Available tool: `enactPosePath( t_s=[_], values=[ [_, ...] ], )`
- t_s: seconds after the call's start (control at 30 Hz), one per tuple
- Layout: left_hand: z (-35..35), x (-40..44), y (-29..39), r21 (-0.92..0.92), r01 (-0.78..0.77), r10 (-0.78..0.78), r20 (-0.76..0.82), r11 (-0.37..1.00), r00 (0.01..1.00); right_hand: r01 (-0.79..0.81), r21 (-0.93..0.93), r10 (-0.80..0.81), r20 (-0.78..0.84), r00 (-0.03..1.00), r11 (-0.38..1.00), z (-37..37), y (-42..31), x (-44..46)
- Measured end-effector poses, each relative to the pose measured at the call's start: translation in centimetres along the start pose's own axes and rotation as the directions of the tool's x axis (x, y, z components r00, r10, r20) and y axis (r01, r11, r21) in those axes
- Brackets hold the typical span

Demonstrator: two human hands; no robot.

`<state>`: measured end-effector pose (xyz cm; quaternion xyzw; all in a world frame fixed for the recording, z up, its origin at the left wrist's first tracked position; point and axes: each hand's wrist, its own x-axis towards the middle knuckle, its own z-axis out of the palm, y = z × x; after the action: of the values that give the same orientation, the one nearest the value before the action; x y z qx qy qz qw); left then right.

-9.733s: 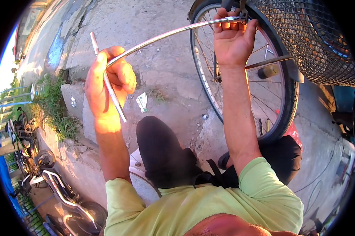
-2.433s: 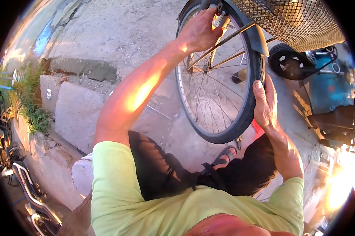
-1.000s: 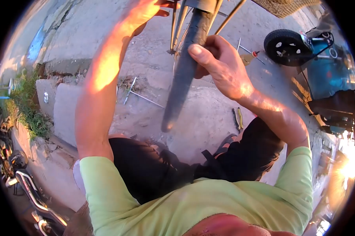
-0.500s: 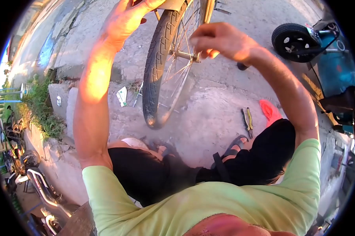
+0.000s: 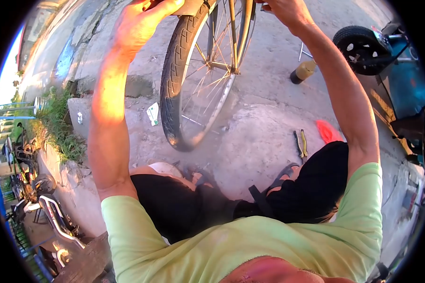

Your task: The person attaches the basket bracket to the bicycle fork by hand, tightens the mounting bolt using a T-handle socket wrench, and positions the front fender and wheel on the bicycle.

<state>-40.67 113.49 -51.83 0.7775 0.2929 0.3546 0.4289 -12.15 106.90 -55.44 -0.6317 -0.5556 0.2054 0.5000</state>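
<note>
A bicycle wheel with a worn black tyre (image 5: 171,89) stands upright before me, its fork (image 5: 233,35) rising out of the top of the view. Over the tyre sits the end of a mudguard (image 5: 190,8), and my left hand (image 5: 139,23) is closed on it, thumb on its edge. To the right of the fork, my right hand (image 5: 288,13) is at the top edge with its fingers curled. A small dark thing shows at those fingertips, too cut off to name. Pliers (image 5: 301,144) with yellow and dark handles lie near my right foot.
A bottle (image 5: 305,70) with a dark lower end stands under my right forearm. A red bag or cloth (image 5: 328,131) lies by my right knee. A small vehicle wheel (image 5: 361,49) is at the right. A torn packet (image 5: 152,114) and grass (image 5: 64,127) are at the left.
My right hand has moved up and right, from in front of the wheel's spokes to beside the fork at the top edge. My left hand stays at the mudguard. The bottle now shows.
</note>
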Motion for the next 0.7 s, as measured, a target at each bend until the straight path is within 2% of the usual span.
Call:
enactPosePath(
  t_s=[0.07, 0.2, 0.27, 0.3, 0.37, 0.5, 0.57, 0.6, 0.63, 0.7],
  values=[
    [-0.2, -0.2, 0.4, 0.092, -0.055, 0.056, -0.004, 0.994, 0.998, -0.038, -0.142, 0.035, -0.024, 0.999, 0.989, -0.1, -1.3, -0.3],
    [-0.3, -0.6, 1.5, 0.128, -0.022, 0.028, -0.049, 0.992, 0.998, 0.121, -0.112, -0.127, -0.047, 0.991, 0.986, 0.0, -1.6, -0.8],
    [-0.3, -0.6, 1.5, 0.126, -0.015, 0.026, -0.084, 0.992, 0.996, 0.008, -0.128, -0.015, -0.055, 0.998, 0.992, 0.1, -1.1, -0.1],
    [-0.2, -0.6, 1.3, 0.159, -0.06, 0.075, -0.085, 0.985, 0.994, -0.051, -0.136, 0.043, -0.058, 0.997, 0.989, 0.1, -0.9, 0.1],
    [0.0, -0.6, 1.0, 0.225, -0.149, 0.171, -0.083, 0.963, 0.982, -0.021, -0.128, 0.013, -0.057, 0.998, 0.992, -0.1, -0.6, 0.1],
    [-1.8, -0.5, -0.2, 0.544, -0.05, 0.036, 0.038, 0.838, 0.999, -0.025, -0.039, 0.024, -0.021, 0.999, 0.999, -0.4, -0.7, 0.5],
    [-1.0, -0.6, -1.4, 0.13, 0.082, -0.079, -0.03, 0.988, 0.996, -0.014, -0.074, 0.011, -0.037, 0.999, 0.997, -0.5, -0.3, 0.8],
    [-0.8, -0.6, -2.1, -0.096, 0.138, -0.143, -0.042, 0.986, 0.989, -0.011, -0.092, 0.006, -0.046, 0.999, 0.996, -0.5, 0.1, 1.1],
    [-1.6, -0.1, -2.9, -0.217, 0.16, -0.142, 0.096, 0.963, 0.985, 0.047, -0.096, -0.055, -0.077, 0.996, 0.994, -0.4, 0.6, 1.2],
    [-0.8, 0.8, -5.1, -0.515, 0.132, -0.086, 0.111, 0.847, 0.99, 0.082, -0.134, -0.095, -0.088, 0.992, 0.988, -0.4, 0.8, 1.4]
  ],
)
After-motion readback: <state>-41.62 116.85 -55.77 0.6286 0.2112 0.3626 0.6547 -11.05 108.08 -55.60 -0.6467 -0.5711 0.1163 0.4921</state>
